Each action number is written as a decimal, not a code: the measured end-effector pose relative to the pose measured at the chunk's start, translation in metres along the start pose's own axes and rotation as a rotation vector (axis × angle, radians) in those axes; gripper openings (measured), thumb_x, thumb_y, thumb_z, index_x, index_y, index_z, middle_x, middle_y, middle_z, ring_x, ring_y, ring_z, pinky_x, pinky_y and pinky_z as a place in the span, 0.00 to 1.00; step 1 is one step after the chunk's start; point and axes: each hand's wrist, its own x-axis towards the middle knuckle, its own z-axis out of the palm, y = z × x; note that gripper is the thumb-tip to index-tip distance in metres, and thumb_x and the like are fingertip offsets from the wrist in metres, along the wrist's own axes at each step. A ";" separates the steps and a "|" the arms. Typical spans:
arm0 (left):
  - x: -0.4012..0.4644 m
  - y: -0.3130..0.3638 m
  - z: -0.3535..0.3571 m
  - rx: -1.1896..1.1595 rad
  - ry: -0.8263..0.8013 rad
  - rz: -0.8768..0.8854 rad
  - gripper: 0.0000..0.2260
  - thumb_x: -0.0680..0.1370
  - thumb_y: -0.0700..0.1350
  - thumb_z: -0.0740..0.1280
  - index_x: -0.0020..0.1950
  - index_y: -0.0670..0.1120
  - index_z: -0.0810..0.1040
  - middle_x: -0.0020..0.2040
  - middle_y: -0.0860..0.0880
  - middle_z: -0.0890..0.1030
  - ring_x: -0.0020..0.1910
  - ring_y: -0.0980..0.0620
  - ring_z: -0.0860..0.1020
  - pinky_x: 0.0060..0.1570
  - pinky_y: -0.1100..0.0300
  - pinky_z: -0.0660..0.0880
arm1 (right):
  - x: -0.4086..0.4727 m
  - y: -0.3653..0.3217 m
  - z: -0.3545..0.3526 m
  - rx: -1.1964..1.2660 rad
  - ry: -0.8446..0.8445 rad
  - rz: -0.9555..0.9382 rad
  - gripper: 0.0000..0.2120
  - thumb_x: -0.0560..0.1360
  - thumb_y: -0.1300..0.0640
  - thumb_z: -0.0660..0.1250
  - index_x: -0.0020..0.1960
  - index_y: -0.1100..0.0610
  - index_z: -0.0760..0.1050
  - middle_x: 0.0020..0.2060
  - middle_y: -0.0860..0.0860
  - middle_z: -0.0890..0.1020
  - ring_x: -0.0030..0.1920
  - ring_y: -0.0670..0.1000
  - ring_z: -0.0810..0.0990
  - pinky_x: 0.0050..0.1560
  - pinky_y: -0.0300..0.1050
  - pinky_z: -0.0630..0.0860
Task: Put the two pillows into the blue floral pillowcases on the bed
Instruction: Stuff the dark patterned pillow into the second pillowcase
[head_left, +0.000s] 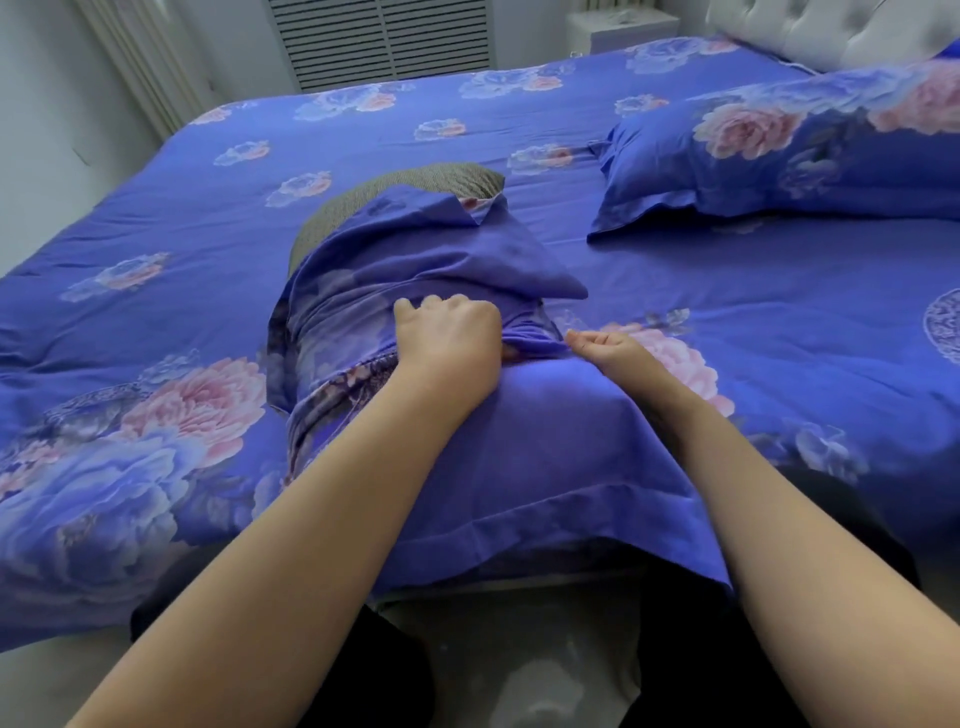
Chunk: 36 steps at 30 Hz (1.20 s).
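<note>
A grey-brown woven pillow lies on the bed, its far end sticking out of a blue floral pillowcase bunched around its middle. The near part of the case spreads flat toward the bed's front edge. My left hand grips a bunch of the case fabric at the pillow's near end. My right hand pinches the same fabric fold just to the right. A second pillow in a blue floral case rests at the right near the headboard.
The bed is covered by a blue floral duvet. A tufted white headboard stands at the back right, a white nightstand beside it. A slatted radiator cover lines the far wall. My dark-clothed legs are below the bed's edge.
</note>
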 end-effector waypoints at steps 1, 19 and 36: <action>-0.001 0.004 -0.001 -0.006 0.032 0.008 0.07 0.78 0.47 0.60 0.52 0.50 0.76 0.55 0.46 0.79 0.55 0.42 0.75 0.55 0.49 0.64 | -0.003 -0.001 0.002 -0.089 -0.022 -0.002 0.20 0.79 0.49 0.60 0.47 0.67 0.75 0.38 0.57 0.71 0.37 0.52 0.67 0.35 0.44 0.65; -0.012 -0.028 0.009 -0.557 -0.090 0.142 0.12 0.77 0.57 0.63 0.50 0.50 0.78 0.48 0.51 0.80 0.51 0.48 0.76 0.49 0.57 0.70 | 0.013 0.011 -0.012 -0.154 -0.167 0.113 0.17 0.77 0.55 0.65 0.62 0.62 0.76 0.57 0.51 0.80 0.58 0.47 0.77 0.64 0.48 0.70; -0.028 -0.096 0.033 -1.238 -0.268 -0.092 0.14 0.81 0.45 0.60 0.37 0.46 0.76 0.33 0.53 0.76 0.34 0.58 0.71 0.41 0.61 0.70 | -0.008 -0.057 0.093 -1.009 -0.022 -0.651 0.24 0.74 0.42 0.65 0.64 0.55 0.73 0.63 0.54 0.75 0.65 0.56 0.71 0.66 0.53 0.67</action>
